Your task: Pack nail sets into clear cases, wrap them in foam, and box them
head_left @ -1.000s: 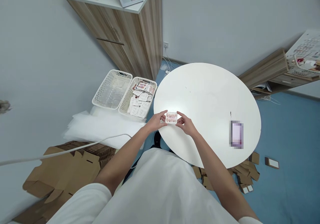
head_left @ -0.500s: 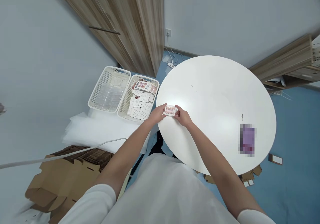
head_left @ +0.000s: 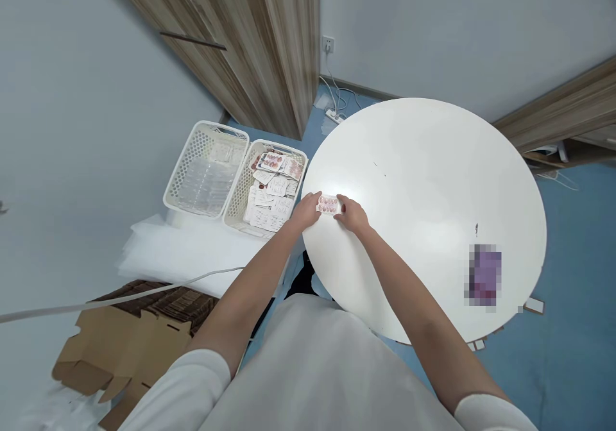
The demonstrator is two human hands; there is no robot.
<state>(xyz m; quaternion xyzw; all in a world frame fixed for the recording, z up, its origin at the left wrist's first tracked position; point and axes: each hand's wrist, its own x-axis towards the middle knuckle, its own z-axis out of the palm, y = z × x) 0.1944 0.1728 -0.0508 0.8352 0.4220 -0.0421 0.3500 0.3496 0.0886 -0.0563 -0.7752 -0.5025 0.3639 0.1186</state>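
Note:
Between my two hands is a small white card with rows of glossy pink ovals (head_left: 328, 204), which look like press-on nails. It is held over the near left part of the round white table (head_left: 423, 161). My left hand (head_left: 307, 211) grips the card's left end between thumb and fingers. At the right end, my right hand (head_left: 352, 213) pinches it the same way. Left of my left hand, a white basket (head_left: 233, 210) holds many similar cards and printed white slips. Beyond it, a second white basket (head_left: 180, 161) contains clear plastic pieces.
A blurred purple item (head_left: 486, 274) lies on the table's right side. White foam sheets (head_left: 192, 251) sit below the baskets, with flattened cardboard boxes (head_left: 120, 347) nearer me. A white cable (head_left: 158, 290) crosses over them. A wooden cabinet (head_left: 269, 46) stands behind the baskets.
The camera view has shifted slightly. Both hands still hold the card in nearly the same spot, and the card appears a little higher in view.

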